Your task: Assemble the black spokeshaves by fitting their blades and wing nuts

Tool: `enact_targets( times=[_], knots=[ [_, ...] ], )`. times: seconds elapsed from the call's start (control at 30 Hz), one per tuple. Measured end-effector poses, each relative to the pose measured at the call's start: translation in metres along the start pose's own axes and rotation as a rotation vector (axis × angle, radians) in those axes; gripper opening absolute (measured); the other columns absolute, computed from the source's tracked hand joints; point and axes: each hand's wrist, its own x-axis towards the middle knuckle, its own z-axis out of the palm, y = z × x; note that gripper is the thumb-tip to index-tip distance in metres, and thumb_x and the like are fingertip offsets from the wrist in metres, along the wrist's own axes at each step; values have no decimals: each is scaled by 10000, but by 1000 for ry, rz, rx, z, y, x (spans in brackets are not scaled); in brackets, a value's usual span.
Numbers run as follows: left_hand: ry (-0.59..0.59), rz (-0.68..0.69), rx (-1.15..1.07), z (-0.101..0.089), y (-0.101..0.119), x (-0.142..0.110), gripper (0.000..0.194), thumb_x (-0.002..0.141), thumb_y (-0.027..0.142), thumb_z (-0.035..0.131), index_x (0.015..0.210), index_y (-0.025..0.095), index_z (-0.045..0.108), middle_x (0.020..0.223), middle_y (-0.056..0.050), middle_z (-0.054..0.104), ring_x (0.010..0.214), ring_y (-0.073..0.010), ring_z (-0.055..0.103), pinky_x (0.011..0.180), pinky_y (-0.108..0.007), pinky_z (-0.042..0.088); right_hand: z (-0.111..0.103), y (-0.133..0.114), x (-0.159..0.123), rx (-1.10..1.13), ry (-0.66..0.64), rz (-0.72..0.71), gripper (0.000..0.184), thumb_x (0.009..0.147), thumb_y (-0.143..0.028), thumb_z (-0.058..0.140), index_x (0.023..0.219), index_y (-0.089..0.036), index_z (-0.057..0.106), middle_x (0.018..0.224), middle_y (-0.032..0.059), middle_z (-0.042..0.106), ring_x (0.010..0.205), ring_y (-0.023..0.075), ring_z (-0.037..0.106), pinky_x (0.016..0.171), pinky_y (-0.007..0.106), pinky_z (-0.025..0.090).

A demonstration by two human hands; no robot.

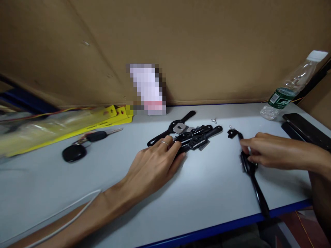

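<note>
Several black spokeshaves lie in a pile mid-table, overlapping. My left hand (pixel 157 156) reaches onto them, its thumb and index finger closed around the handle of the front spokeshave (pixel 198 141); the fingertips are partly hidden. A loose metal blade (pixel 179 128) rests on the rear spokeshave (pixel 160 137). At the right, my right hand (pixel 263 151) has its fingers closed at the body of another spokeshave (pixel 256 184), whose lower handle reaches the table's front edge. Something silvery shows between those fingers, too blurred to name. Just beyond are a small black plate (pixel 232 133) and small silver screws (pixel 213 120).
Keys with a black fob (pixel 74 152) and yellow-edged plastic packages (pixel 77 132) lie left. A pixelated upright item (pixel 148 89) leans on the cardboard wall (pixel 207 51). A water bottle (pixel 280 98) and dark case (pixel 307 129) stand right. A white cable (pixel 64 227) crosses my left forearm.
</note>
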Motion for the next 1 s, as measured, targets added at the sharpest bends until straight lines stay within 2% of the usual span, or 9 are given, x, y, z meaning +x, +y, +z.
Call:
enact_targets(
  times=[0.07, 0.1, 0.2, 0.33, 0.43, 0.5, 0.57, 0.73, 1.0],
  knots=[
    [102, 32, 11, -1, 0, -1, 341, 1056, 344, 351, 1046, 167, 642, 976, -108, 630, 794, -232, 627, 529, -287, 427, 3, -26, -5, 18, -157, -152, 140, 842, -119, 567, 794, -241, 615, 723, -8, 650, 708, 183, 634, 596, 282, 428],
    [155, 55, -4, -1, 0, -2, 328, 1056, 338, 360, 1065, 164, 638, 974, -111, 627, 815, -240, 620, 562, -303, 455, 5, -37, -7, 20, -186, -187, 149, 863, -112, 551, 839, -243, 617, 759, -2, 659, 742, 190, 643, 611, 285, 429],
    [245, 178, -146, -2, 0, -5, 260, 1054, 295, 401, 1157, 165, 601, 1011, -107, 629, 874, -239, 600, 683, -344, 512, 13, -63, -13, 41, -127, -249, 132, 923, -139, 537, 914, -255, 600, 810, -1, 660, 776, 197, 648, 610, 282, 411],
    [195, 422, -334, -5, 7, -8, 344, 1076, 415, 390, 1269, 177, 547, 1138, -123, 635, 1003, -259, 583, 838, -402, 510, 19, -81, -8, 63, -82, -347, 193, 908, -69, 551, 995, -232, 606, 869, 1, 673, 729, 174, 641, 613, 287, 415],
    [108, 537, -343, -8, 13, -9, 389, 1057, 508, 427, 1099, 165, 605, 1013, -100, 652, 904, -246, 599, 774, -373, 508, 20, -87, 2, 30, -7, -382, 161, 901, -57, 575, 976, -191, 625, 902, 25, 669, 736, 174, 627, 644, 302, 428],
    [87, 544, -340, -8, 16, -10, 332, 1063, 435, 443, 933, 173, 599, 887, -65, 638, 789, -217, 591, 703, -343, 494, 20, -87, 7, 9, 36, -386, 105, 920, -86, 589, 931, -179, 637, 891, 32, 657, 752, 181, 611, 655, 309, 426],
    [88, 555, -348, -7, 17, -10, 318, 1078, 355, 409, 867, 181, 572, 813, -37, 617, 705, -196, 573, 643, -326, 472, 19, -85, 10, 3, 42, -402, 122, 926, -71, 579, 921, -168, 652, 904, 41, 649, 791, 185, 602, 664, 305, 425],
    [89, 565, -392, -4, 16, -8, 359, 1098, 351, 344, 865, 182, 559, 786, -20, 597, 655, -183, 550, 591, -318, 451, 15, -80, 8, -49, -1, -458, 302, 818, 81, 541, 952, -147, 688, 933, 60, 645, 860, 192, 579, 691, 293, 432],
    [101, 580, -459, -2, 9, -6, 256, 1076, 239, 385, 1106, 162, 627, 894, -43, 598, 734, -177, 567, 597, -293, 477, 15, -82, 9, -109, 9, -501, 346, 775, 65, 528, 1012, -125, 692, 1042, 117, 652, 1005, 253, 562, 843, 380, 502]
  ],
)
